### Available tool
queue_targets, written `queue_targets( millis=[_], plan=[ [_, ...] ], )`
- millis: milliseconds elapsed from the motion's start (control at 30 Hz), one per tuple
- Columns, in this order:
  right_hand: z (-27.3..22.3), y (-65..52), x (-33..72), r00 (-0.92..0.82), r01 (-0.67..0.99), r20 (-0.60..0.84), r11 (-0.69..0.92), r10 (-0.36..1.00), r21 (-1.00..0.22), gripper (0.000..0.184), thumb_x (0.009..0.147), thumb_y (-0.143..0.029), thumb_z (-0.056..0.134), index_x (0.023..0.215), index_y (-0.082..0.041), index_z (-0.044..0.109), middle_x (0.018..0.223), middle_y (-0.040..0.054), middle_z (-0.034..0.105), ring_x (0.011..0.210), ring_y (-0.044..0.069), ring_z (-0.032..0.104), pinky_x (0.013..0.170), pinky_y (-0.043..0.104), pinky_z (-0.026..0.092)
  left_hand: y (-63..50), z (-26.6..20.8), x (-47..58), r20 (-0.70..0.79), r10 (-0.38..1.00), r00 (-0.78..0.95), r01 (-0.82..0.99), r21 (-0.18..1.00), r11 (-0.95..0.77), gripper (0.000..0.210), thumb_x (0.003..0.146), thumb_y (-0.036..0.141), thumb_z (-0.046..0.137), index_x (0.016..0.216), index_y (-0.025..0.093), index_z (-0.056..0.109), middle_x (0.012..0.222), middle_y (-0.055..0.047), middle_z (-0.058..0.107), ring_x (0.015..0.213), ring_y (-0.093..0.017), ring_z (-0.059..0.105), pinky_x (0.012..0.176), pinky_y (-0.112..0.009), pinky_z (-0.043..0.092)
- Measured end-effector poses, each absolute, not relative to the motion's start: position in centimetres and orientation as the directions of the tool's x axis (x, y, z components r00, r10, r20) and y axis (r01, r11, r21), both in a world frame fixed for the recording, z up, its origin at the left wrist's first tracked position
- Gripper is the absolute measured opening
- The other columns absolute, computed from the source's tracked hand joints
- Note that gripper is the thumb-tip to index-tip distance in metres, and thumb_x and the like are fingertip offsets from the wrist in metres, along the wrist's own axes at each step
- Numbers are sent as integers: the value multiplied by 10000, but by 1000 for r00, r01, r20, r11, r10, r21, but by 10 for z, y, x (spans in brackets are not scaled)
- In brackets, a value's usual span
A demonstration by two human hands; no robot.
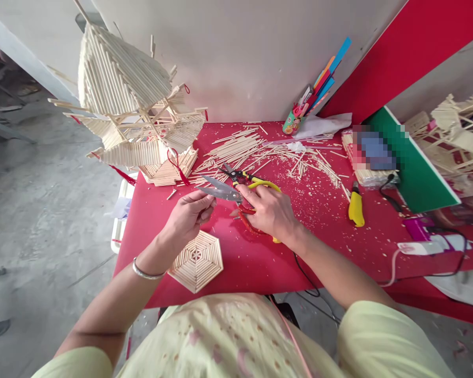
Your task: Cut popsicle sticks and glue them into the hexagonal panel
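Note:
My right hand (273, 211) is closed around the red handles of a pair of scissors (225, 193), whose steel blades are parted and point left. The blade tips reach the fingers of my left hand (191, 214), which is closed in a pinch; whatever it holds is hidden or too small to name. Just behind the scissors lie yellow-handled cutters (266, 184), partly covered by my right hand. Below my left hand, a hexagonal panel of thin wooden sticks (197, 261) rests flat near the table's front edge.
On the red table (256, 273), a tiered stick-built model (122, 84) stands back left. Loose sticks (236, 147) and chips lie behind my hands. A pen cup (290, 123), a yellow-handled tool (356, 207), a green panel (413, 168) and a power strip (421, 248) are rightward.

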State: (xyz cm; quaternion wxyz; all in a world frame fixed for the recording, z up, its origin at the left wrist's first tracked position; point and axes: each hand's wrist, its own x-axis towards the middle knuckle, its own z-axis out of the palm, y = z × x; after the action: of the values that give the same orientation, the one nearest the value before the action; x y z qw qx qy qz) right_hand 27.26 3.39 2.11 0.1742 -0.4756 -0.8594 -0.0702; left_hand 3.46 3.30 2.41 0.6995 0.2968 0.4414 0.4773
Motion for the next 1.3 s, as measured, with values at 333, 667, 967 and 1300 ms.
queue_targets(
  millis=[333, 667, 967, 1300],
  plan=[
    [27, 39, 282, -456, 854, 306, 508, 836, -114, 717, 972, -736, 561, 1526, -282, 603, 1038, 99, 723, 925, 251, 631, 664, 330, 347, 36, 22, 37, -331, 928, 173, -391, 841, 373, 257, 704, 291, 898, 770, 120, 717, 722, -6, 617, 466, -15, 380, 422, -168, 226],
    [34, 32, 280, -417, 863, 243, 465, 876, -198, 703, 980, -696, 579, 1559, -298, 558, 1142, 101, 707, 1017, 268, 624, 705, 337, 350, 33, 27, 39, -296, 946, 132, -376, 868, 324, 283, 665, 315, 922, 758, 123, 735, 690, -17, 642, 465, -25, 406, 430, -172, 236],
    [33, 30, 275, -320, 906, 232, 368, 919, -209, 619, 1009, -531, 589, 1588, -324, 513, 1062, 98, 670, 957, 262, 609, 689, 334, 361, 27, 34, 56, -231, 973, 11, -370, 903, 218, 299, 658, 345, 936, 738, 126, 749, 645, -1, 609, 447, -20, 391, 428, -182, 249],
    [21, 30, 282, -260, 938, 323, 317, 910, -139, 529, 1016, -335, 537, 1543, -313, 585, 932, 105, 664, 866, 240, 600, 657, 313, 357, 17, 42, 53, -322, 947, 0, -438, 851, 289, 324, 642, 325, 960, 810, 142, 751, 655, 22, 606, 430, -5, 346, 399, -172, 210]
  ],
)
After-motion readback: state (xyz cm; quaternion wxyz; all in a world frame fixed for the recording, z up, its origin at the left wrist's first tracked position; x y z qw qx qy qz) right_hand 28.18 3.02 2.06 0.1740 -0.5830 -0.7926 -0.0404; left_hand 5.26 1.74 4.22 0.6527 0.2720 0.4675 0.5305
